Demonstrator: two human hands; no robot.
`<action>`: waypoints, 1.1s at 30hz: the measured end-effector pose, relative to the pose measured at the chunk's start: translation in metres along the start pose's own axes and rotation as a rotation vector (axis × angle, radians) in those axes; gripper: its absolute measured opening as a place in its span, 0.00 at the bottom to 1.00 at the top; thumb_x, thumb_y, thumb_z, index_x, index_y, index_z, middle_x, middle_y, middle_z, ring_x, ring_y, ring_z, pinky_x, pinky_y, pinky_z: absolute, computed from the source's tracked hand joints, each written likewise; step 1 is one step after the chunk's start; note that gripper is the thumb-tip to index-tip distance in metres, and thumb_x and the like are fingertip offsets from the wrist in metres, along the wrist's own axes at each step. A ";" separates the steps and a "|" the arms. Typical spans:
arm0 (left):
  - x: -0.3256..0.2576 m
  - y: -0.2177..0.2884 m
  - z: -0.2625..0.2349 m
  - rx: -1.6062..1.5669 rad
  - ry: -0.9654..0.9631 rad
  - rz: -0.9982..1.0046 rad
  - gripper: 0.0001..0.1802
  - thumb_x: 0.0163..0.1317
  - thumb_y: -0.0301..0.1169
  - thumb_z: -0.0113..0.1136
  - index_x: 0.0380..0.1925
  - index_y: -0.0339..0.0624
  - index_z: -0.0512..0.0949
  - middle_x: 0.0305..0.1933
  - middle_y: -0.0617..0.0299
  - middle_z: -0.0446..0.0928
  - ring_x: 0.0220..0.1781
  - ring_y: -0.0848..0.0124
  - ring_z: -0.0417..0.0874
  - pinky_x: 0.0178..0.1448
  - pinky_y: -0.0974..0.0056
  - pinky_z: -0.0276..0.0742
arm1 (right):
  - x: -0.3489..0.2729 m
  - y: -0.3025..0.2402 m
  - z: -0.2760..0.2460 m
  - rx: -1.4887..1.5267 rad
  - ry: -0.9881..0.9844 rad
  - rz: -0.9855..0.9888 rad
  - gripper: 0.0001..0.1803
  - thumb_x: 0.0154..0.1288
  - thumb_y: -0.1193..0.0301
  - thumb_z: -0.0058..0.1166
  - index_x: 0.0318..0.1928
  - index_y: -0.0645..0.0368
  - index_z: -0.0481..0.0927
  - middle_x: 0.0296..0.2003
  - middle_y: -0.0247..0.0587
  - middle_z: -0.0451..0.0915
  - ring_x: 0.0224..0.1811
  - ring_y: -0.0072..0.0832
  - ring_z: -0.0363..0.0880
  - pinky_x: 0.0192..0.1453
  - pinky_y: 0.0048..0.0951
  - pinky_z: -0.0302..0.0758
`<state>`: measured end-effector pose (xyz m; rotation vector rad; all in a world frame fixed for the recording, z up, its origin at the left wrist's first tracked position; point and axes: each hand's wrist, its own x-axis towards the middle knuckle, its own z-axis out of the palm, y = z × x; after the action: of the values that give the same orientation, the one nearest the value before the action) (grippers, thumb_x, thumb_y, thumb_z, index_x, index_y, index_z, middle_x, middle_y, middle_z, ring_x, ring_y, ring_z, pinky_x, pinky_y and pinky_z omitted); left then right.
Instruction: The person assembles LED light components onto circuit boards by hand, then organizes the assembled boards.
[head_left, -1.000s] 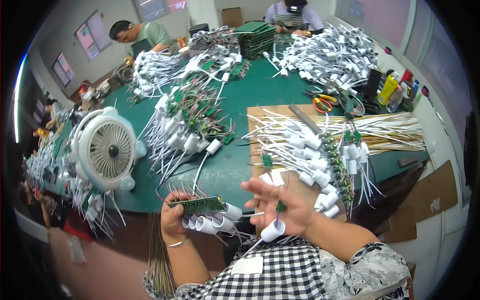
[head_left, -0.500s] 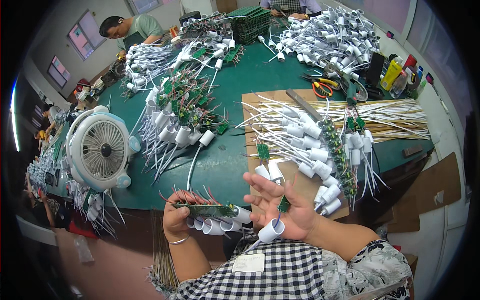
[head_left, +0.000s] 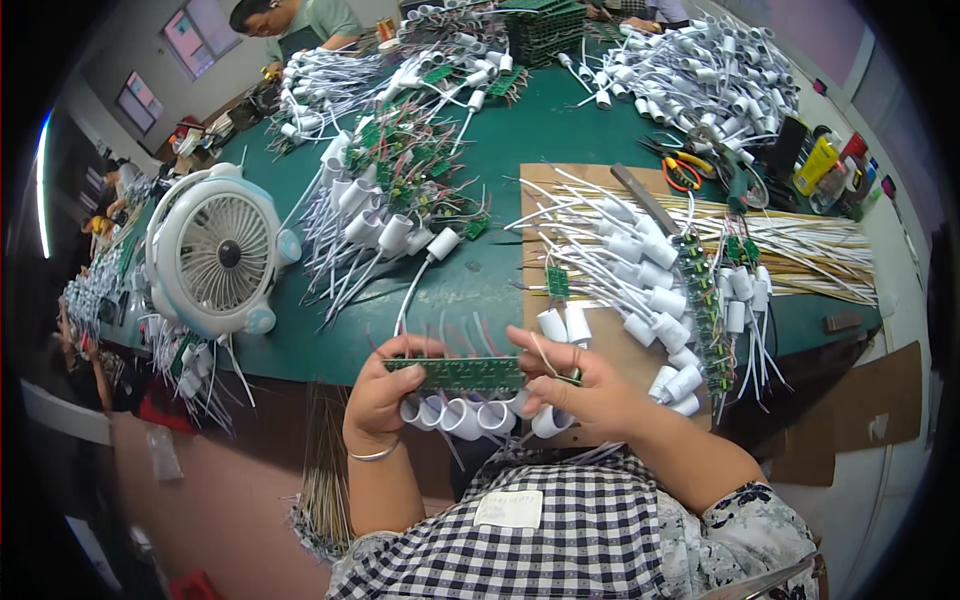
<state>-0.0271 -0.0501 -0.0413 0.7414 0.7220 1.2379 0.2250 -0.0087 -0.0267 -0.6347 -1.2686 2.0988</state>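
Observation:
A narrow green circuit board strip (head_left: 462,373) is held level in front of my chest, with several white cylindrical caps (head_left: 462,418) on wires hanging under it. My left hand (head_left: 383,393) grips its left end. My right hand (head_left: 583,385) pinches its right end, with a thin white wire between the fingers. Just beyond my right hand lie more white caps (head_left: 563,324) and a small green board (head_left: 557,282) on a brown cardboard sheet (head_left: 606,342).
A white desk fan (head_left: 216,250) stands at the left of the green table (head_left: 470,290). Piles of white-capped wire assemblies (head_left: 385,205) cover the middle and far side. Orange-handled pliers (head_left: 680,172) and bottles (head_left: 818,163) lie at the right. Other people work at the far end.
My right hand was spread open beside the strip; now it has closed on the strip's right end. The strip has come up level between both hands.

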 end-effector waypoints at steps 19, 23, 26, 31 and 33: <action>-0.021 -0.010 -0.014 -0.058 0.019 0.211 0.17 0.50 0.28 0.62 0.39 0.32 0.71 0.41 0.49 0.76 0.46 0.52 0.79 0.53 0.51 0.76 | 0.010 -0.009 0.025 -0.044 -0.096 0.167 0.19 0.63 0.75 0.52 0.56 0.61 0.72 0.31 0.27 0.77 0.29 0.13 0.72 0.34 0.15 0.69; -0.011 -0.026 -0.026 -0.165 0.000 0.164 0.19 0.49 0.29 0.63 0.41 0.34 0.71 0.41 0.46 0.77 0.45 0.53 0.80 0.51 0.52 0.76 | 0.010 -0.003 0.028 0.099 -0.064 0.190 0.21 0.63 0.76 0.52 0.57 0.64 0.70 0.33 0.30 0.77 0.31 0.13 0.72 0.37 0.15 0.70; -0.006 -0.032 -0.026 -0.188 -0.001 0.198 0.20 0.49 0.29 0.64 0.41 0.33 0.71 0.42 0.44 0.77 0.45 0.54 0.80 0.51 0.54 0.77 | 0.010 -0.001 0.027 0.063 -0.016 0.165 0.22 0.63 0.76 0.51 0.58 0.63 0.70 0.33 0.30 0.77 0.31 0.13 0.72 0.37 0.15 0.70; -0.010 -0.035 -0.031 -0.171 0.036 0.210 0.19 0.50 0.30 0.64 0.41 0.33 0.70 0.40 0.50 0.77 0.44 0.56 0.80 0.51 0.55 0.76 | 0.004 -0.001 0.035 -0.096 0.086 0.080 0.21 0.63 0.74 0.52 0.57 0.64 0.71 0.34 0.32 0.79 0.33 0.13 0.75 0.36 0.14 0.70; -0.010 -0.037 -0.029 -0.168 0.047 0.275 0.19 0.51 0.29 0.63 0.41 0.33 0.70 0.41 0.51 0.76 0.46 0.58 0.79 0.53 0.55 0.75 | 0.003 0.001 0.036 -0.082 0.110 0.062 0.20 0.63 0.73 0.53 0.55 0.64 0.72 0.35 0.33 0.79 0.34 0.13 0.76 0.37 0.15 0.71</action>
<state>-0.0321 -0.0630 -0.0867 0.6898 0.5580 1.5499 0.1989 -0.0289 -0.0123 -0.8237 -1.2930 2.0404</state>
